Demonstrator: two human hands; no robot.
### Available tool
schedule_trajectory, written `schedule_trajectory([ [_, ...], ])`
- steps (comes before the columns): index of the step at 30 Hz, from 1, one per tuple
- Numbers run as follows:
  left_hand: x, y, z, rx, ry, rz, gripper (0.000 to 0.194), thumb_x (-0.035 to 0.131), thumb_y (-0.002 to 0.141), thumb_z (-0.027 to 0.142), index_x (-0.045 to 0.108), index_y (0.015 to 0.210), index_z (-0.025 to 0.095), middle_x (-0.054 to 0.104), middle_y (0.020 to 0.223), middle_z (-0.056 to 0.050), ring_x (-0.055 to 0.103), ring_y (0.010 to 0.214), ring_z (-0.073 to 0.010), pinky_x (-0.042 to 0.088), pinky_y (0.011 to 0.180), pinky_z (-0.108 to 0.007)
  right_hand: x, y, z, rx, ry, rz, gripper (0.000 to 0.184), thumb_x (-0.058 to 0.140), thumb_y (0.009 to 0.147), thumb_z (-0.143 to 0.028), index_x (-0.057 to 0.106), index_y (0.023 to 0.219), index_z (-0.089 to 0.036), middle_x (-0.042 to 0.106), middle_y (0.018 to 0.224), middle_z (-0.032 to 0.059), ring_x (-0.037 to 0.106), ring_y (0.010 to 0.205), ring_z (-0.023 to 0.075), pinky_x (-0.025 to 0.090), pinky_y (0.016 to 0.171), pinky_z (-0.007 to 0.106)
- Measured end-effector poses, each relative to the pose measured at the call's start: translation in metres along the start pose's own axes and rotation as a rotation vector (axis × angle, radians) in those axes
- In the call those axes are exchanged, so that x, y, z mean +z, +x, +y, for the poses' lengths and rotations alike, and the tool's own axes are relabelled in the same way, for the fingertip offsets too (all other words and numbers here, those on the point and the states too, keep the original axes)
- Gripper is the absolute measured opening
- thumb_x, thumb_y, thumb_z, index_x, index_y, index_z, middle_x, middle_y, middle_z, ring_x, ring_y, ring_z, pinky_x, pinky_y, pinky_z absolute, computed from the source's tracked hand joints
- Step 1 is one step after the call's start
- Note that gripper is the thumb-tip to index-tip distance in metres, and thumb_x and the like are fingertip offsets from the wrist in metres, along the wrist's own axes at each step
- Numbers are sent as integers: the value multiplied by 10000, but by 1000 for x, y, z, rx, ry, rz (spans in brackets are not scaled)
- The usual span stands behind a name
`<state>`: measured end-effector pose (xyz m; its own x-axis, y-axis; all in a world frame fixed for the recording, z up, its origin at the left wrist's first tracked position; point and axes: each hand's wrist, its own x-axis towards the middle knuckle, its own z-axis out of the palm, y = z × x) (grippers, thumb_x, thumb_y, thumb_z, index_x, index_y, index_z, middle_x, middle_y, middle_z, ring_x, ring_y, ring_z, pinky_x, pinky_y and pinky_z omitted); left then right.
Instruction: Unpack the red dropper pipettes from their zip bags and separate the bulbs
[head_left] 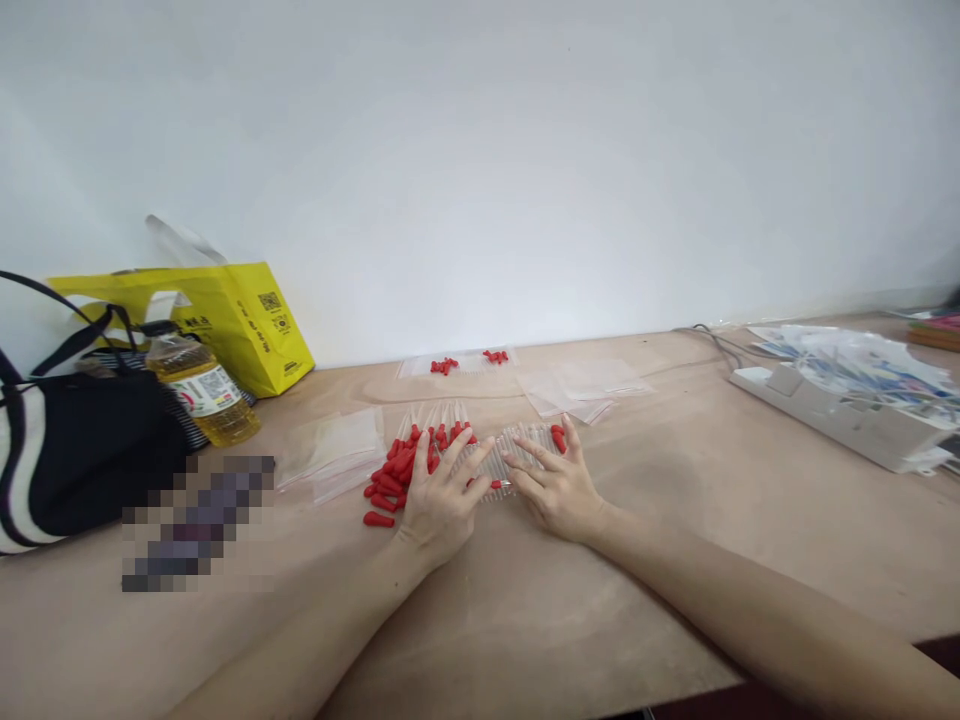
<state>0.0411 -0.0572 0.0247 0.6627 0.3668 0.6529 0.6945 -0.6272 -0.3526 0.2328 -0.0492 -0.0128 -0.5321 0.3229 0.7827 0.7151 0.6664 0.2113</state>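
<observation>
My left hand rests palm down, fingers spread, at the right side of a heap of red rubber dropper bulbs. Beyond its fingertips, several clear droppers with red bulbs on them point away from me. A row of clear thin tubes lies between my hands. My right hand is over the right part of this row, its fingers apart. Two loose red bulbs lie by its outer fingers. Near my left thumb a small red piece shows among the tubes; fingers hide part of the row.
Flat clear bags lie left of the heap, more bags beyond my right hand. Bagged droppers lie near the wall. A yellow bag, an oil bottle and a black bag stand left; a white power strip lies right.
</observation>
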Motion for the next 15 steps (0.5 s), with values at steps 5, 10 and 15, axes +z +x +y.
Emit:
schedule_trajectory([
  [5, -9, -1, -24, -154, 98, 82, 187, 452, 796, 172, 625, 736, 210, 608, 1054, -62, 510, 1001, -274, 258, 907, -579, -8, -1, 13, 239, 37, 43, 157, 438, 822, -170, 588, 802, -212, 654, 944, 5, 515, 1001, 190, 144, 984, 515],
  [10, -11, -1, -40, -344, -104, 88, 215, 441, 824, 268, 642, 856, 200, 546, 827, -71, 520, 760, -192, 450, 694, -360, -9, 12, 26, 530, 206, -30, 229, 381, 852, -264, 593, 822, -182, 587, 787, 62, 533, 742, 146, 405, 678, 264],
  [15, -7, -6, -57, -618, -339, 88, 271, 387, 825, 284, 617, 903, 164, 512, 817, -52, 539, 757, -162, 479, 685, -289, -3, 38, 44, 775, 341, -317, 174, 394, 826, -212, 556, 802, -153, 589, 746, 52, 541, 697, 137, 392, 647, 234],
])
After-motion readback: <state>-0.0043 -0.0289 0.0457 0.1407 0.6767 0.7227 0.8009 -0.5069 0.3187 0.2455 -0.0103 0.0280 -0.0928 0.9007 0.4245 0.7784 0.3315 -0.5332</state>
